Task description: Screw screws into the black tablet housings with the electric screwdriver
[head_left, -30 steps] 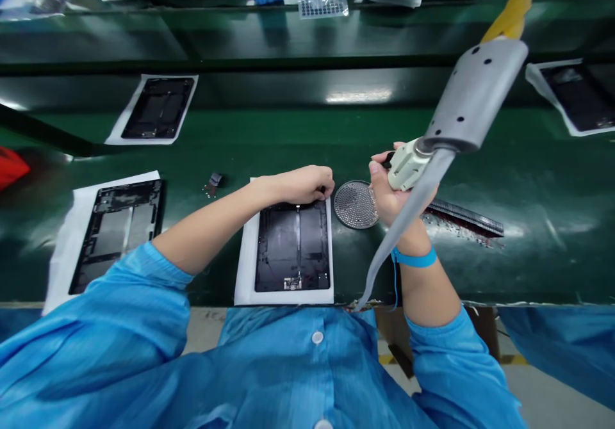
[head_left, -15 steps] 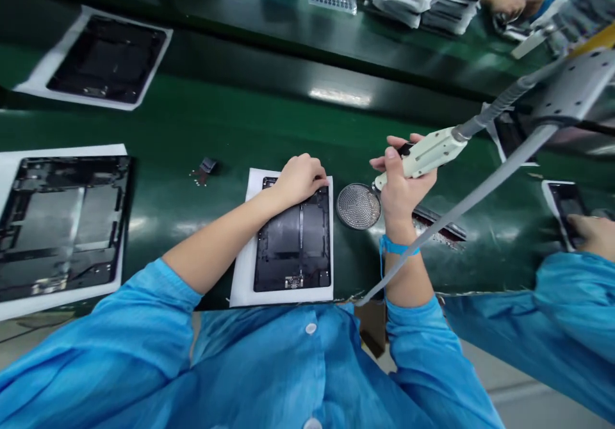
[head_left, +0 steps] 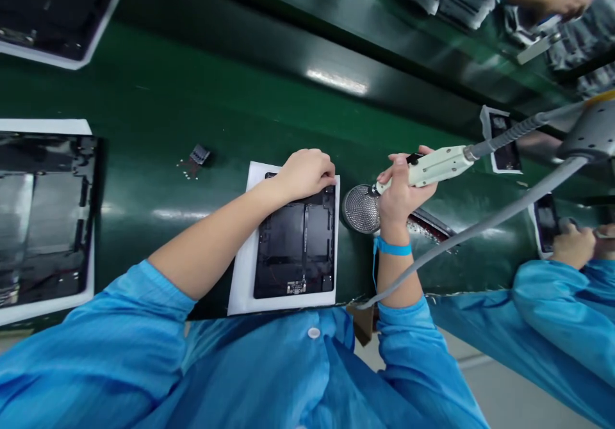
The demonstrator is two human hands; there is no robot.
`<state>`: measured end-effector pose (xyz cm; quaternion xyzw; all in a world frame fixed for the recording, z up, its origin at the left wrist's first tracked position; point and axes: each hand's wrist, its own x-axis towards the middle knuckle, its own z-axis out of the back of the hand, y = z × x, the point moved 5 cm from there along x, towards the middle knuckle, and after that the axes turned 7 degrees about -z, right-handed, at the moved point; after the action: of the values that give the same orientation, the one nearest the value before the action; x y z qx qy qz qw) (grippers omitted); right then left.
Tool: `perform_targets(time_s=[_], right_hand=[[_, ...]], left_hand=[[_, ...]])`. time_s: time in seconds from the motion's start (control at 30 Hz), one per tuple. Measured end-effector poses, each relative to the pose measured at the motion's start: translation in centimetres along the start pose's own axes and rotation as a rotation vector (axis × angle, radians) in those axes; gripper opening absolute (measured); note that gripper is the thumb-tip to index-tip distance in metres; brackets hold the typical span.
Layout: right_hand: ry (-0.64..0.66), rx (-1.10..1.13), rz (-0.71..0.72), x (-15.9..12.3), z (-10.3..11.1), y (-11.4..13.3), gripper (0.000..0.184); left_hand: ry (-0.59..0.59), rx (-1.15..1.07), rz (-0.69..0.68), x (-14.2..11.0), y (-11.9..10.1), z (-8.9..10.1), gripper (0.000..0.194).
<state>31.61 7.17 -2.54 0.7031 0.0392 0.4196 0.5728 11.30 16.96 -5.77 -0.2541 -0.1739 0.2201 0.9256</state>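
Tablet panel (head_left: 295,246) flat on paper sheet (head_left: 243,275); handpiece (head_left: 432,168) tip beside mesh disc (head_left: 360,209), off the panel.
Left hand (head_left: 307,174) curled, fingers together at panel's far edge, grip unclear; right hand (head_left: 401,195) fingers clamped round handpiece.

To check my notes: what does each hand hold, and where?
The right hand grips a cream electric screwdriver around its front end. The left hand rests on the top edge of a dark tablet housing; whether it grips is unclear.
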Motion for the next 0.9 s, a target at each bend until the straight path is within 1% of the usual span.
perform_targets(time_s=[0.17,0.27,0.53,0.6,0.67,0.73,0.8,0.9], right_hand=[[0.018,-0.054,0.024,0.1,0.2,-0.5,0.055],[0.015,-0.079,0.041,0.0,0.2,-0.4,0.053],[0.003,0.001,0.048,-0.2,0.1,-0.6,0.049],[0.001,-0.006,0.057,0.0,0.1,-0.2,0.048],[-0.018,-0.001,0.083,0.4,0.1,0.6,0.045],[-0.040,0.012,0.109,0.6,-0.4,1.9,0.041],[-0.024,0.002,0.117,0.5,-1.4,3.0,0.041],[0.098,-0.043,0.062,-0.5,-4.1,3.3,0.050]], left_hand=[[-0.006,-0.042,0.003,0.0,0.2,-0.2,0.019],[-0.010,-0.062,0.014,0.1,0.2,-0.1,0.019],[0.001,-0.056,0.030,0.3,0.4,-0.3,0.020],[-0.013,-0.068,0.022,0.3,0.5,-0.3,0.019],[-0.025,-0.090,0.010,0.4,0.6,-0.3,0.017],[-0.025,-0.112,0.004,0.5,0.7,-0.4,0.015],[-0.021,-0.131,0.003,0.6,0.8,-0.4,0.013],[-0.024,-0.154,0.003,0.8,0.8,-0.6,0.012]])
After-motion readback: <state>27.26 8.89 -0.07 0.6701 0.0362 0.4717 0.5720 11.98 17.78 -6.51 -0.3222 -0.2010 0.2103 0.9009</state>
